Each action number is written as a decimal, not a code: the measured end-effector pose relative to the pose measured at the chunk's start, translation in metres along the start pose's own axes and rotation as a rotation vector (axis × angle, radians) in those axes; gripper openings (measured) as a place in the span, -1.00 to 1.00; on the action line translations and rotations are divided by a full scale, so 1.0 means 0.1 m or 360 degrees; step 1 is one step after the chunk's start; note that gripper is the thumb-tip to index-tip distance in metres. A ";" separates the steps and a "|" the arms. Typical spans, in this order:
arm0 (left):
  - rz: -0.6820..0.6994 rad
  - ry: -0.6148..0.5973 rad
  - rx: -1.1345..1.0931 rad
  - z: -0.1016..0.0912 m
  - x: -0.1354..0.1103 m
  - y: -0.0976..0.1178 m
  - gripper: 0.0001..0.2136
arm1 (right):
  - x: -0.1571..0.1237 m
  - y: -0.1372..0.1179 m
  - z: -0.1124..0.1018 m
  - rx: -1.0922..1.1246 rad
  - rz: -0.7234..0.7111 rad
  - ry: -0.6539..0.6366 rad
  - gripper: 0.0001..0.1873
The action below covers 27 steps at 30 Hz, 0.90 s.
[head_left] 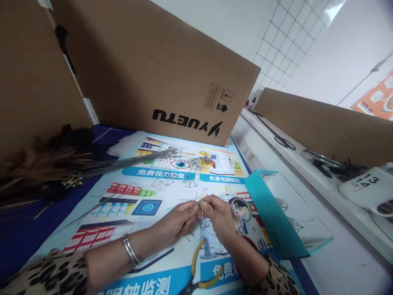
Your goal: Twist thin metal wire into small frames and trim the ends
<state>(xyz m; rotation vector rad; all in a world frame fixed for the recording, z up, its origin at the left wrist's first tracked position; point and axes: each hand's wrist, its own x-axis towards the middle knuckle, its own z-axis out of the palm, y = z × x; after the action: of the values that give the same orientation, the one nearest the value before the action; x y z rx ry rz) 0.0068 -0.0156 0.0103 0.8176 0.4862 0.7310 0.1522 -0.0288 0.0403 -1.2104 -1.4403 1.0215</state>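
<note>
Metal wire (202, 198), thin and partly yellowish, is seen in the head view between the fingertips of both hands, just above the printed sheet (162, 262). It is pinched by thumb and forefinger of the left hand (183, 217) and of the right hand (216, 212), whose tips are pressed together and meet. Fine ends are left sticking up past the fingertips, and a tangle (205, 223) is seen right below them.

Most of the pinched piece is covered by the thumbs, so its shape cannot be made out. Whether the tangle is joined to it cannot be told. The pliers (193, 276) are cut off by the lower edge, with only the yellow handles and part of the head shown. A red object (248, 242) is mostly hidden by the right forearm. The feathers (46, 151) at the left are dark and blurred, and the wire shapes inside the teal box (270, 221) are hard to make out.

Both forearms are brought in from the lower corners, wrists nearly straight, and the remaining fingers are curled in toward the palms. On the left wrist a bracelet (131, 250) is worn; both spotted sleeves (58, 272) are cropped by the frame.
</note>
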 end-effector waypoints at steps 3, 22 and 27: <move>-0.0013 -0.0004 0.0023 0.00 -0.01 0.03 -0.73 | 0.01 -0.01 -0.01 -0.0054 -0.0062 0.0020 -0.84; 0.0056 0.0033 0.0611 -0.15 0.07 0.07 -0.79 | 0.02 0.01 -0.08 -0.0193 -0.0123 0.0070 -0.91; -0.0029 -0.0003 0.0493 -0.11 0.05 0.05 -0.82 | -0.01 -0.03 -0.06 -0.0114 -0.0063 0.0030 -0.90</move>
<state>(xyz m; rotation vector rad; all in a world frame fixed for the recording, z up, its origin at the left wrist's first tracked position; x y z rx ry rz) 0.0011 -0.0046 0.0072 1.1011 0.6136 0.6461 0.1576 -0.0304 0.0445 -1.2349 -1.4914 0.9364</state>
